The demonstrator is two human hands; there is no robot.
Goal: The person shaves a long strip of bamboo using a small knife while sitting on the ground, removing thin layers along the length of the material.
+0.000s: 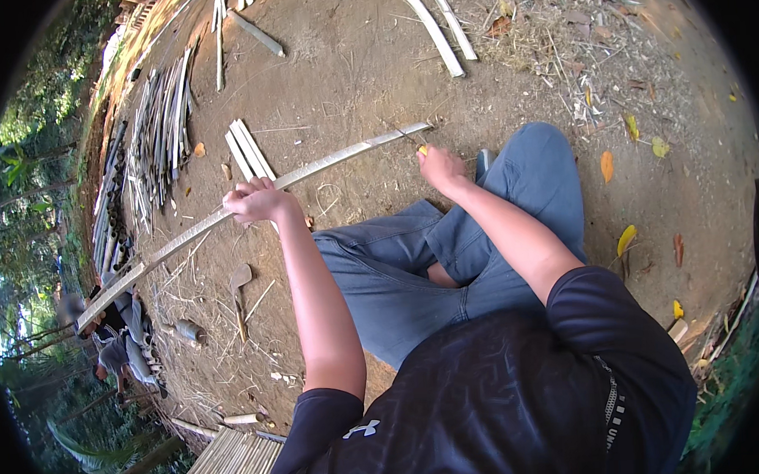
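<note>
A long pale bamboo strip (334, 160) runs slantwise over the dirt, from the lower left to the upper middle. My left hand (258, 200) is closed around it near its middle. My right hand (441, 166) is closed near the strip's far end on something small with a yellow part, perhaps a tool's handle; a thin dark blade seems to reach toward the strip's tip. I sit with my knees bent in blue jeans (447, 242), and my right knee is just beside my right hand.
Two short split bamboo pieces (249, 151) lie behind my left hand. A row of dark bamboo slats (159, 128) lies at the left, more pale strips (438, 23) at the top. A wooden tool (240, 294) and a bamboo platform (229, 468) are nearby. People crouch at the far left (117, 342).
</note>
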